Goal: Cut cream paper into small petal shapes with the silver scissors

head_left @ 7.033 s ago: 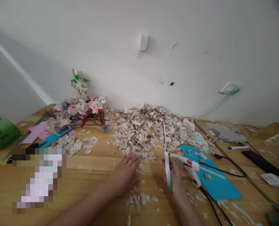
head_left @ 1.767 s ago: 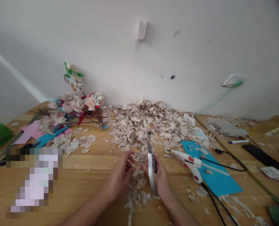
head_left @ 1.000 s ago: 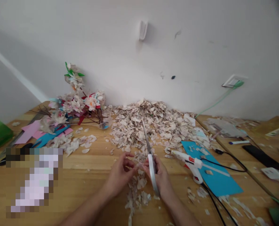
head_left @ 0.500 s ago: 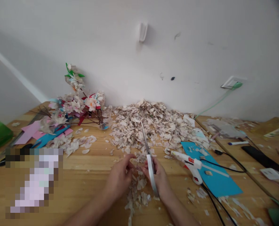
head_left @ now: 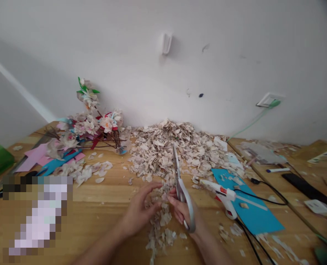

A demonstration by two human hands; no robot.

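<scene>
A pair of scissors (head_left: 177, 166) with pale grey handles is in my right hand (head_left: 183, 210), its blades pointing away toward the heap. The thumb and fingertips of that hand also seem to pinch a small pale petal-like piece (head_left: 164, 198). Just left of it, my left hand (head_left: 138, 209) has its thumb and fingers apart with nothing between them. Under and between both hands lies a strip of dry, petal-like scraps (head_left: 166, 235). Beyond them, a large heap of similar scraps (head_left: 163, 147) rests against the wall.
Branches with paper-like flowers (head_left: 87, 123) stand back left, near pink sheets (head_left: 32, 156) and blue pieces (head_left: 55, 162). A white glue gun (head_left: 221, 191) lies on a blue sheet (head_left: 259, 217) to the right, trailing black cables. A green cord (head_left: 251, 125) runs from the wall socket.
My left hand's fingers have opened and parted from the right hand. The right hand has turned slightly, swinging the scissors a little rightward.
</scene>
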